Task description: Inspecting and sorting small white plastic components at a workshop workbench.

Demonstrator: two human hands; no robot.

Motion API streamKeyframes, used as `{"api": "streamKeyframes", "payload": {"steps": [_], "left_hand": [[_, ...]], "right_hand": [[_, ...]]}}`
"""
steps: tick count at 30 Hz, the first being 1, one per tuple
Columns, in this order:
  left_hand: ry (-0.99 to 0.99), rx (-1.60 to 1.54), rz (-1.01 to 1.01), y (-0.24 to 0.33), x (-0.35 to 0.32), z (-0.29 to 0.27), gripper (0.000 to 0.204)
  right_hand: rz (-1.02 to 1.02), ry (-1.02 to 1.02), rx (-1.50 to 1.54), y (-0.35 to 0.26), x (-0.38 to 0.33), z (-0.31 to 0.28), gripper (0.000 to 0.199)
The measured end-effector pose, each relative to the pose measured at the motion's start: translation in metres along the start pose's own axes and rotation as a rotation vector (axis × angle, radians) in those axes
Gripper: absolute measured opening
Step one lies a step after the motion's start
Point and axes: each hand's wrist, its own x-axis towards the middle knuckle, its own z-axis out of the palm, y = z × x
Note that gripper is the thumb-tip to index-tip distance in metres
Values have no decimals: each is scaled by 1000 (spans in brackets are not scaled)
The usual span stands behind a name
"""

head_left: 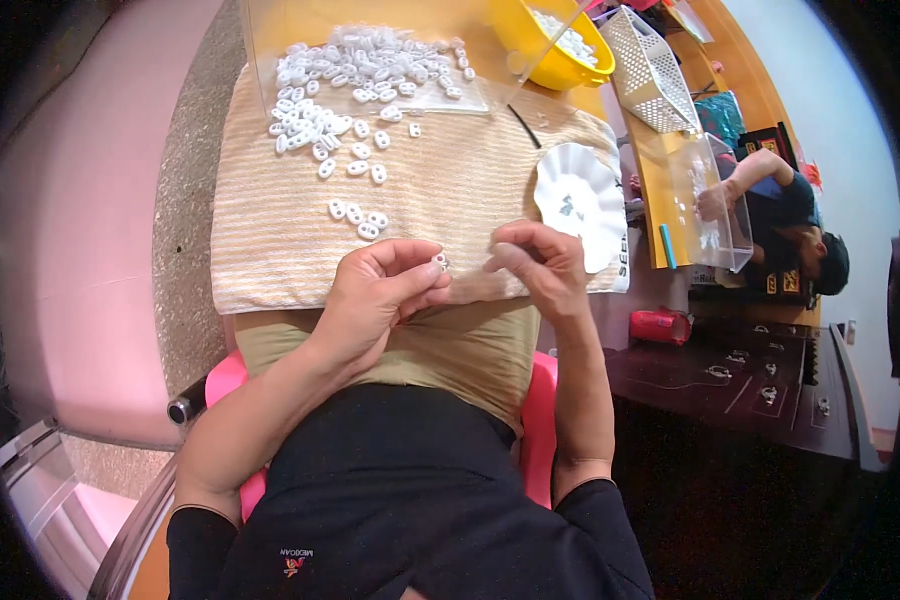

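Note:
My left hand (380,290) pinches a small white two-holed plastic piece (440,263) between thumb and fingertips, above the near edge of the striped towel (270,260). A little to its right, my right hand (545,265) has thumb and fingers drawn together, slightly blurred. What they hold, if anything, is too small to make out. Beyond my left hand, several matching oval pieces (358,217) lie on the cloth. A large pile of them (360,70) spreads out farther back. Close behind my right hand sits a white scalloped dish (598,215) with small greyish bits (568,206) in it.
A clear plastic box (460,98) surrounds part of the pile. A yellow basin (595,75) of white pieces stands at the far right, beside a white perforated basket (655,75). A thin black stick (524,127) lies near the dish. Another person (795,225) works at right.

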Motion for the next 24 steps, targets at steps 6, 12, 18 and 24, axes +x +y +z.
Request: {"api": "streamKeyframes", "payload": {"steps": [6, 12, 18, 24], "left_hand": [[28, -42, 3, 4, 1, 1, 17], [56, -72, -10, 6, 2, -1, 15], [49, -74, -4, 3, 3, -2, 15], [26, -62, -2, -1, 5, -6, 18]], "right_hand": [[27, -115, -33, 3, 6, 31, 7], [77, -112, 17, 4, 8, 37, 7], [80, -108, 50, 7, 8, 36, 8], [69, -125, 46, 10, 8, 36, 7]]}}
